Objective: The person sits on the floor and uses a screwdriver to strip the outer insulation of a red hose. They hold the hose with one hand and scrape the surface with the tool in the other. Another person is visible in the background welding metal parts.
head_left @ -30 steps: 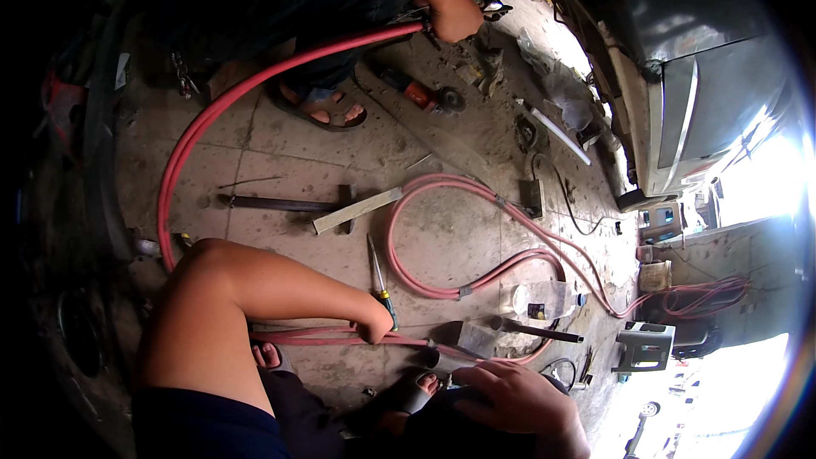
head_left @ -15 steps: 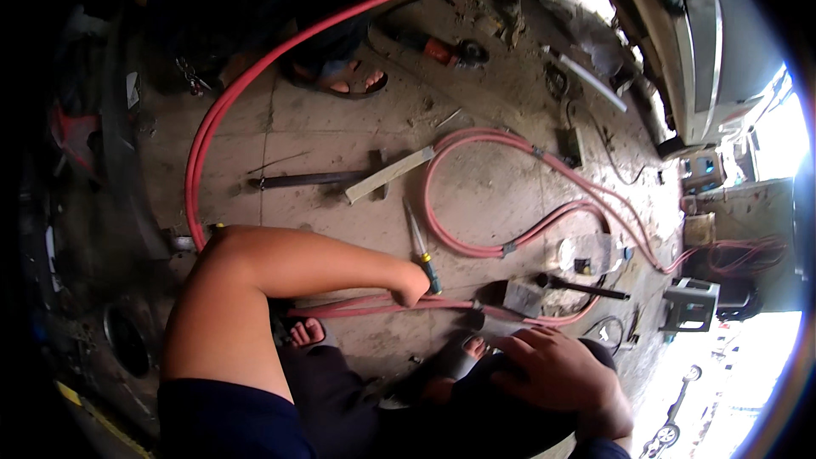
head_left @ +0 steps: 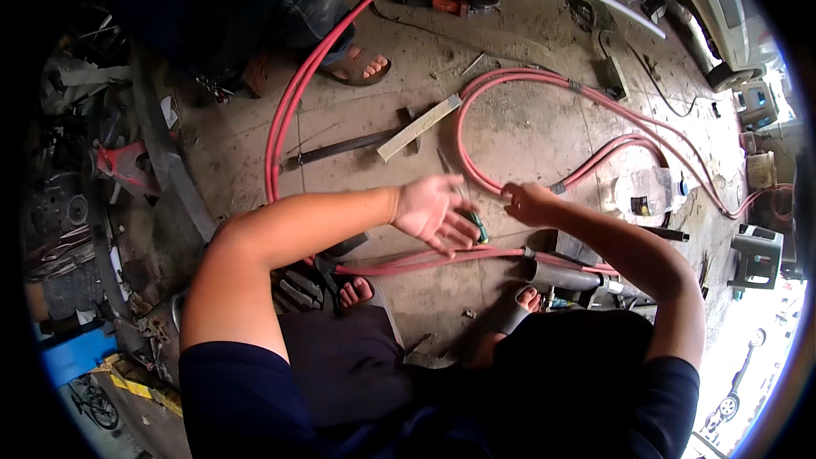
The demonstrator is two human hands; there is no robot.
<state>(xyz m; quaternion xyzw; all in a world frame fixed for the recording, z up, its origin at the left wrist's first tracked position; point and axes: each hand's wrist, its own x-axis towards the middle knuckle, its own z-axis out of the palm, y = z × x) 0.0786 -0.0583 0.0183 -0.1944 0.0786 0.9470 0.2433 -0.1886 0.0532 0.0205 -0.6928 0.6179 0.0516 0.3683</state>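
Note:
My left hand (head_left: 432,212) is held out over the floor, palm turned up and fingers spread, with nothing in it. Behind its fingertips lies a screwdriver (head_left: 481,228) with a green handle, partly hidden by the hand. Just to the right, my right hand (head_left: 531,204) is closed with curled fingers; whether something small is inside is hidden. It is in front of the lower edge of a looped pair of red hoses (head_left: 463,149). Below both hands, more red hose (head_left: 408,268) runs across the floor near my feet.
Ahead lie a pale wooden strip (head_left: 418,129), a dark bar (head_left: 344,150) and an orange angle grinder (head_left: 450,3). A co-worker's sandalled foot (head_left: 361,68) is at the upper left. At the right are a clear plastic jug (head_left: 642,191), a metal cylinder (head_left: 565,276) and a grey stool (head_left: 756,255).
My left hand has risen from beside the screwdriver handle and opened palm up. My right hand has left my knee and come forward beside it. The co-worker's hand has gone from view.

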